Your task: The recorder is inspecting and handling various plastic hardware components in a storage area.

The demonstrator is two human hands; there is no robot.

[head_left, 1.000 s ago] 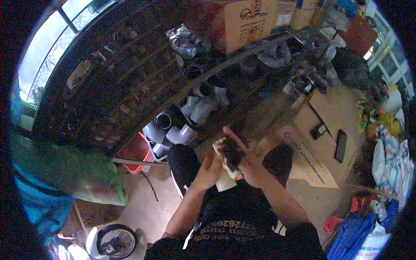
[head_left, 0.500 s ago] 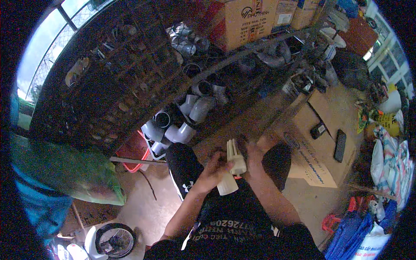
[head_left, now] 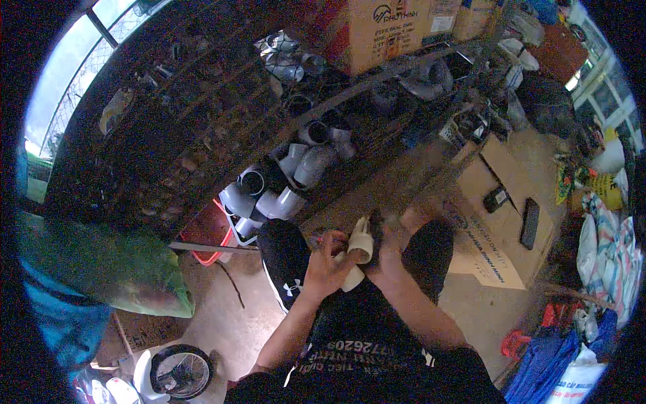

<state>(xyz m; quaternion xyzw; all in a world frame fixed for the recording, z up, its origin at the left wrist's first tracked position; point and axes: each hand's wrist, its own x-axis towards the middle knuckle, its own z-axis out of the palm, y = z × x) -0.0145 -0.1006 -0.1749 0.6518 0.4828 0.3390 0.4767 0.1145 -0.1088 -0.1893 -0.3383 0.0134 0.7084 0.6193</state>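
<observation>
A cream-coloured plastic fitting is held over my lap, with a hollow round end turned toward me and narrow prongs at its far end. My left hand is closed round its left side. A second cream tubular piece shows below it, beside the left fingers; whether the two are joined I cannot tell. Close against the fitting's right side is my right hand, its fingers curled and in shadow. Something dark shows at those fingers, too dim to name.
Grey pipe elbows pile up ahead, above a red basket. Flattened cardboard lies to the right, with a black phone-like object on it. A green sack stands at left, near a small wheel.
The cream fitting has turned so its hollow end now faces me. The lower tubular piece has shifted up, and less of it shows. Both hands stay close together.
</observation>
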